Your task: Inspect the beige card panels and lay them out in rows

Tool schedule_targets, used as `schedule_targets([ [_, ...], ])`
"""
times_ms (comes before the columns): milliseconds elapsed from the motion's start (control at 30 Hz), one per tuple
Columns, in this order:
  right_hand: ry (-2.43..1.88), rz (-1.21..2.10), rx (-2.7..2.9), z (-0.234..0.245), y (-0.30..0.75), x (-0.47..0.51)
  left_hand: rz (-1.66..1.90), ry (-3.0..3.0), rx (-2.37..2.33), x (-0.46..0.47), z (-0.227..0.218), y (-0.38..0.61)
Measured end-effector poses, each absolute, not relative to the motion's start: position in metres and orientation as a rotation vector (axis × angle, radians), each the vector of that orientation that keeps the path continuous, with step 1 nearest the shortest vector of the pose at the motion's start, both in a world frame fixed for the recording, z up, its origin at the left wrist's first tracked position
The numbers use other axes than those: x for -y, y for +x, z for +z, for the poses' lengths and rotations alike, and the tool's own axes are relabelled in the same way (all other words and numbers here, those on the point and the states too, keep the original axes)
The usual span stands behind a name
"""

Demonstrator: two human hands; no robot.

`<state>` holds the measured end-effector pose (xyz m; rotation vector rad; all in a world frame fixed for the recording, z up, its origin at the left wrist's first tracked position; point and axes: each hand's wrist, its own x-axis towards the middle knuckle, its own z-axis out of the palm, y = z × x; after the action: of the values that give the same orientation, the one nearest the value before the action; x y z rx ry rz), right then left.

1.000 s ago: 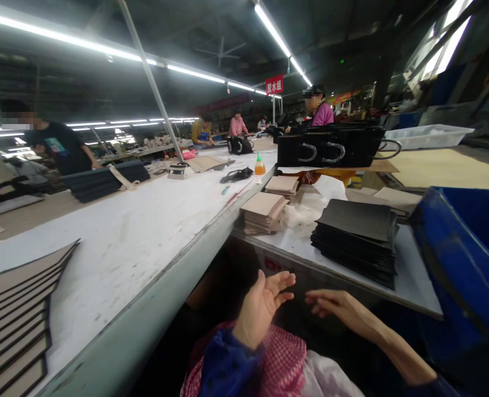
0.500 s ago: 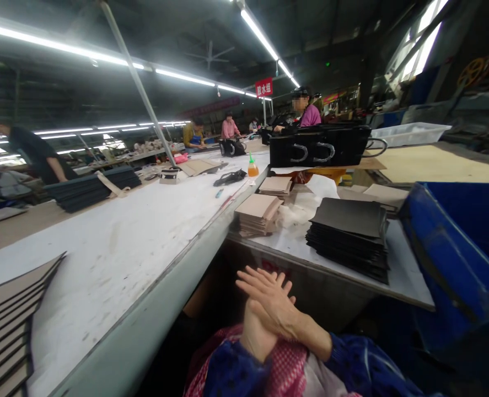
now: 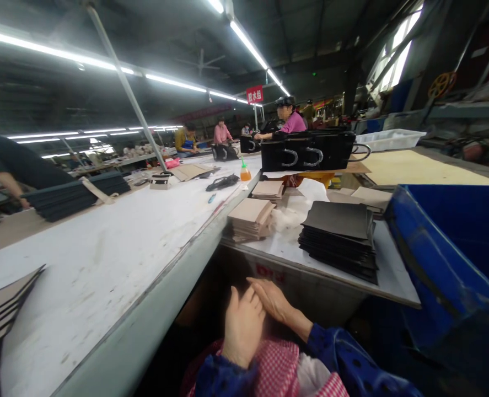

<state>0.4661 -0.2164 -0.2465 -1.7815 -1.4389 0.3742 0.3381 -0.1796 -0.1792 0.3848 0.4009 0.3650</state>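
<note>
Low over my lap, my left hand (image 3: 244, 324) and my right hand (image 3: 272, 299) meet at the fingers. The left one shows its back, with the thumb raised and apart and the other fingers resting against the right hand. Stretched out and nearly flat, the fingers of my right hand partly hide behind the left fingertips. Nothing shows in either hand. Beyond them, on a side table (image 3: 397, 275), lie a stack of black sheets (image 3: 337, 220) and a stack of beige boards (image 3: 250, 215).
A long white table (image 3: 116, 248) runs along my left, bearing overlapping dark-edged panels (image 3: 4, 314) and a glue bottle (image 3: 245, 172). A blue bin (image 3: 430, 248) stands at right. Black bags (image 3: 306, 151) sit farther back. Several people work nearby, including a person in purple (image 3: 294, 122).
My hands, crossed with the right over the left, have slid apart to touch at the fingers. The view has turned slightly right. The dark-clothed person at left leans lower.
</note>
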Motion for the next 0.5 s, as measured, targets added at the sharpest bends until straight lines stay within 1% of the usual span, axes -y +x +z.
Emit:
schedule_targets([
  [200, -1.692, 0.478, 1.304, -0.252, 0.463, 0.223, 0.365, 0.365, -0.361, 0.177, -0.183, 0.334],
  [300, -1.724, 0.498, 1.226, -0.266, 0.467, 0.22, 0.427, 0.464, -0.38, 0.169, -0.185, 0.328],
  [400, -1.825, 0.518, 1.297, -0.284, 0.471, 0.217, 0.573, 0.698, -0.448, 0.151, -0.192, 0.312],
  [500, -1.915, 0.551, 1.456, -0.3, 0.471, 0.219, 0.735, 1.121, -0.731, 0.126, -0.213, 0.28],
])
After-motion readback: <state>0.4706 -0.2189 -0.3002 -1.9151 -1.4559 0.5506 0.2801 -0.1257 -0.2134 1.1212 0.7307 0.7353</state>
